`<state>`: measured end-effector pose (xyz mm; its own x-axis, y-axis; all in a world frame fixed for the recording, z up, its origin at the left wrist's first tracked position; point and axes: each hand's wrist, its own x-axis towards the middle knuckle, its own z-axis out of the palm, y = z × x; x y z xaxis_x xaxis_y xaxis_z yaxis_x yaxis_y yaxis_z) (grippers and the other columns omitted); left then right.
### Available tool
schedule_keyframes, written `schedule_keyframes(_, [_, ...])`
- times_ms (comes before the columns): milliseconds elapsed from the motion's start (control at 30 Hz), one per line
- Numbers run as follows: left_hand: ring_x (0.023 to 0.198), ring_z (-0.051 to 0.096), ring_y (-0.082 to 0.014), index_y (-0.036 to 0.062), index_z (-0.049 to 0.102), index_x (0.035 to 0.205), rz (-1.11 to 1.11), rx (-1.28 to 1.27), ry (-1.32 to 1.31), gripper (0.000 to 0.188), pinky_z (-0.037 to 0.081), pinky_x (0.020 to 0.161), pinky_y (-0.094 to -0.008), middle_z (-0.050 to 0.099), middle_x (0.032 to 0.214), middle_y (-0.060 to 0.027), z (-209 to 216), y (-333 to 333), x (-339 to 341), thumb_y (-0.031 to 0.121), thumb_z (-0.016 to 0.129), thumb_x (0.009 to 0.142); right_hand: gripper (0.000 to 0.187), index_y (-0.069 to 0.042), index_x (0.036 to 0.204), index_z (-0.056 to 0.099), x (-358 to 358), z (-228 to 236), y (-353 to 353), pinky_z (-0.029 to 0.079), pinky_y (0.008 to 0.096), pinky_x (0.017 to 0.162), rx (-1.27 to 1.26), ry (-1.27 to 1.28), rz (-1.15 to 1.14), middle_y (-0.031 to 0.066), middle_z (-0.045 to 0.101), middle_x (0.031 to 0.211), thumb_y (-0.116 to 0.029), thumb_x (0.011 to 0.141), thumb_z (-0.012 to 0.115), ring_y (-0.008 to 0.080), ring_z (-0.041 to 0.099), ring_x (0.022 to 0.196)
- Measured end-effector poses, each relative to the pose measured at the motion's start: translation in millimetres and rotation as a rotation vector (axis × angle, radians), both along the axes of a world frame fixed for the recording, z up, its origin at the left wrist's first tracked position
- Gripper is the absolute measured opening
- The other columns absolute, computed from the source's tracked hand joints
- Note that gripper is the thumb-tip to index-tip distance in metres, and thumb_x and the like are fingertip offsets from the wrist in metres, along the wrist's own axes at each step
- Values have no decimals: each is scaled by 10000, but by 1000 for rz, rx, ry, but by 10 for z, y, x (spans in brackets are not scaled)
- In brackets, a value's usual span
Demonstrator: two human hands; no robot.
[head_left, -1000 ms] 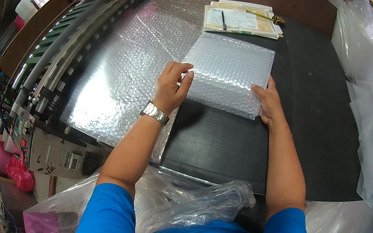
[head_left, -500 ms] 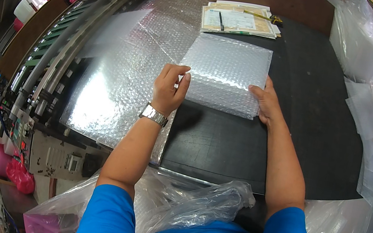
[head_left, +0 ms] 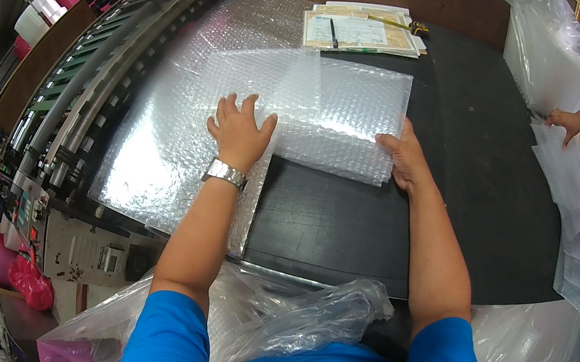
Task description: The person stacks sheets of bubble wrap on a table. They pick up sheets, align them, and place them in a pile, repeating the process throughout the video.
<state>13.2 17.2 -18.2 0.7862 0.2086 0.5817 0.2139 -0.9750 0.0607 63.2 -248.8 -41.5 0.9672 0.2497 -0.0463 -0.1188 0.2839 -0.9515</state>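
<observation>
A stack of clear bubble wrap pouches [head_left: 361, 101] lies in the middle of the black table, its left part covered by a single pouch [head_left: 240, 69] that reaches left over a wide bubble wrap sheet [head_left: 168, 176]. My left hand [head_left: 241, 129] has its fingers spread, palm down, on or just above that single pouch; contact cannot be made out. At the stack's right edge my right hand [head_left: 408, 155] grips the pouches, thumb on top and fingers at the side and beneath. A metal-banded watch [head_left: 225, 173] is on my left wrist.
Papers [head_left: 361, 32] with a pen [head_left: 333, 33] and a tape measure [head_left: 417, 28] lie at the back. A roller machine [head_left: 82, 92] borders the left. At far right, another person's hand [head_left: 566, 124] touches loose clear pouches [head_left: 563, 177]. Crumpled plastic [head_left: 313, 315] hangs at the front edge.
My left hand has gone left and its fingers have spread. One pouch now lies to the left of the stack, partly over it. The other person's hand has come further into view.
</observation>
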Motion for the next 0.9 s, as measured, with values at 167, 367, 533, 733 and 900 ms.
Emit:
schedule_keyframes(167, [1231,340,-304,177,536,1164,-228,-150,372,474,196,989,-546,421,1283,-147,-40,-67,-19,461,560,786,684,-39,1325,259,-22,5,-20,369,319,910,38,2,36,133,461,1161,29,688,498,228,478,1038])
schedule_keyframes(367, [1172,394,-285,173,564,1112,-523,-137,391,407,234,990,-467,464,1229,-118,14,-149,-70,400,591,775,666,-86,1333,273,19,-27,-79,410,315,867,14,-48,110,125,442,1196,41,702,445,219,476,1045])
schedule_keyframes(533, [1178,392,-284,178,548,1151,-610,-141,365,440,241,995,-449,458,1241,-118,-7,-195,-88,398,601,774,613,-49,1322,274,-19,64,-39,415,318,874,322,98,121,136,449,1202,-46,768,536,218,472,1068])
schedule_keyframes(733, [1180,396,-278,178,539,1168,-827,-212,377,468,235,994,-458,457,1247,-122,-62,-318,-112,429,592,775,618,0,1273,291,-48,5,53,400,325,892,-25,-80,-26,153,489,1150,-45,751,618,228,482,1060])
schedule_keyframes(900, [1112,458,-294,77,564,1100,-770,-337,86,356,373,933,-376,505,1167,-141,-3,-239,-67,280,601,810,601,2,1269,287,2,-21,49,385,330,903,20,-23,-40,154,489,1148,-17,755,597,235,486,1043])
